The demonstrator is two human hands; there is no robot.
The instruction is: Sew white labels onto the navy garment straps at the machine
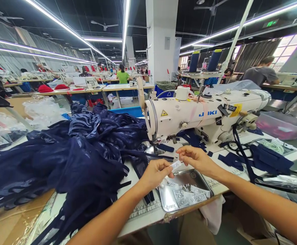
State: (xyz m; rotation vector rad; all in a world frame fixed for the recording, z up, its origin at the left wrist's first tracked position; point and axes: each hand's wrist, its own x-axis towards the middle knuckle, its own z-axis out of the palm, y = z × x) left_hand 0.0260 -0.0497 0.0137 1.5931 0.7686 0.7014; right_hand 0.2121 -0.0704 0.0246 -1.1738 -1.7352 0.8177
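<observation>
Label (pixel 176 165), small, white and likely flimsy (feather-light), is pinched at opposite ends by left hand (pixel 155 174) and right hand (pixel 197 159), fingers closed, above the tray (pixel 169 199).

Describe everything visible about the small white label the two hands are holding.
The small white woven label is a short, flat strip of what looks like fabric, with dark lettering too small to read fully. It is held in the air between both hands: the left hand pinches its lower left end, the right hand its upper right end, so it tilts slightly. It hangs just above the shiny metal tray, which holds more such labels, in front of the white sewing machine.
</observation>
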